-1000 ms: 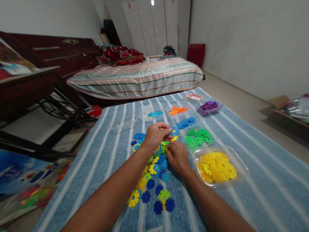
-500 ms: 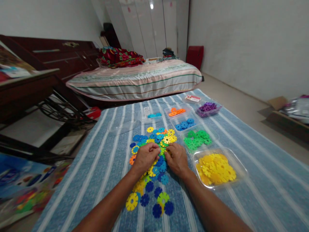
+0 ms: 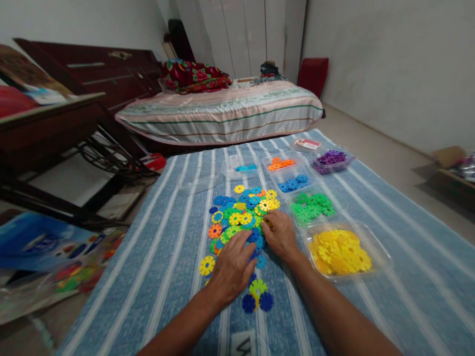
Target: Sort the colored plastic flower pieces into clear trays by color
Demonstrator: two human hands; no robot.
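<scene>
Discs (image 3: 243,217): mixed pile, mat (image 3: 166,247) centre, trays at 3 o'clock. Left hand (image 3: 232,267) flat on pile; right hand (image 3: 280,235) curled at its edge, grip unclear. Likely light, stiff, notched; pinch by rim.

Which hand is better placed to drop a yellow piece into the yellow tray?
Probably the right hand: it rests at the pile's right edge, beside the yellow tray. The left hand lies flat farther away.

A loose pile of flat, flower-shaped plastic discs (image 3: 243,217) in yellow, blue, green and orange lies spread on the striped blue cloth, partly under both hands
</scene>
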